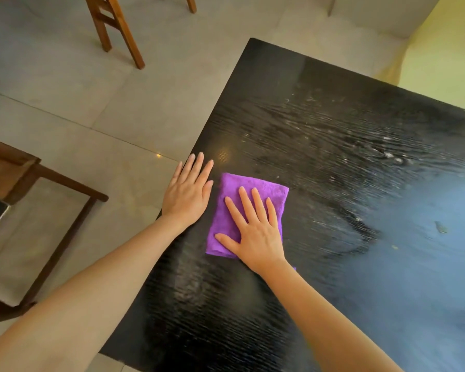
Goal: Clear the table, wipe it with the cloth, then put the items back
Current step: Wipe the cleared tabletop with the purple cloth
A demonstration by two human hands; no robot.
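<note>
Head view: streaked black table [333, 162], tiled floor [65, 89].

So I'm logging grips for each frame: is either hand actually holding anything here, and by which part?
Nothing is gripped. The right hand presses flat on the purple cloth; the left hand lies flat at the table edge.

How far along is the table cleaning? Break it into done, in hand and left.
Done: the table shows nothing standing on it, so clearing looks finished. In hand: the right hand presses flat on the purple cloth near the table's left edge, while the left hand rests flat at that edge; streaks suggest wiping is under way. Left: white specks and a small scrap further right, then returning the items, which are out of view.
</note>
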